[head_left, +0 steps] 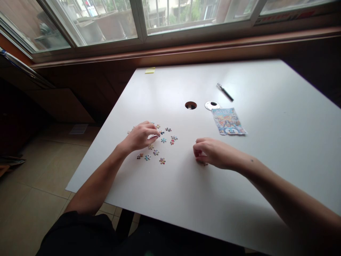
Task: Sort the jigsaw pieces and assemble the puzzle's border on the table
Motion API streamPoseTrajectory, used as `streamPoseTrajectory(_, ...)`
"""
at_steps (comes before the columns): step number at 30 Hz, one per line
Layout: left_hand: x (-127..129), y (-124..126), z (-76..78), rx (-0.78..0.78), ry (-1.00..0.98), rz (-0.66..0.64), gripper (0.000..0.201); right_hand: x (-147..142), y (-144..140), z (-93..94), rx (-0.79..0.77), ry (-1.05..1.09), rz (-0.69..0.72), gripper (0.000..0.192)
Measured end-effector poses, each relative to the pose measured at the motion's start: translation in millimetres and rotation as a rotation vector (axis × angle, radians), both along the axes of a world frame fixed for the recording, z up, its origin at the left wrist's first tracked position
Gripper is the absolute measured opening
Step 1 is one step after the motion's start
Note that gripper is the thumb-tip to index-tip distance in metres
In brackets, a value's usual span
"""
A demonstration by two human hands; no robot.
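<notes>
Over a loose cluster of jigsaw puzzle pieces, my left hand has thumb and forefinger pinched together, with a small puzzle piece partly showing at the tips. Around it lie several pieces, among them a blue one, a yellow and red one and a dark one. Farther right, my right hand rests low at the white tabletop, its fingers curled in. The edge of a puzzle piece shows beneath its thumb; the fingers hide most of it.
Behind my right hand lies a colourful printed picture sheet. Beyond it are a round grommet cover, an open cable hole and a black pen. A yellow sticky note lies at the far edge of the white table.
</notes>
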State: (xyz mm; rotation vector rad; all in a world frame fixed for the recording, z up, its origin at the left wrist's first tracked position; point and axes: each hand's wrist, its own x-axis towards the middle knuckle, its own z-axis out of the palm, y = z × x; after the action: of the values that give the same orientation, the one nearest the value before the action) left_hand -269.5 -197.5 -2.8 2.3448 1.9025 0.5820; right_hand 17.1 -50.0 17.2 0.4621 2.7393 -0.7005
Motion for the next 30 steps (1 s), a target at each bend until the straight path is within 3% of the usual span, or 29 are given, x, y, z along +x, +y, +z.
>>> streamPoseTrajectory(10, 24, 4, -9.9, -0.002, 0.036, -0.183, 0.024, 8, 2, 6.0, 0.079, 0.008, 0.112, 0.015)
streamPoseTrajectory(17, 34, 2, -3.8, -0.064, 0.049, -0.245, 0.022, 7, 4, 5.0, 0.102, 0.097, 0.104, 0.021)
streamPoseTrajectory(20, 14, 1, 3.5, -0.041, 0.009, -0.17, 0.02, 6, 5, 4.8, 0.103, 0.106, 0.097, 0.021)
streamPoseTrajectory(26, -50, -7, 10.9, 0.014, 0.097, 0.177, 0.019, 3, 8, 4.4, 0.09, 0.139, 0.034, 0.022)
streamPoseTrajectory(30, -61, -10, 7.1, -0.125, 0.067, 0.194, 0.029, -7, 8, 1.1, 0.094, 0.177, -0.05, 0.022)
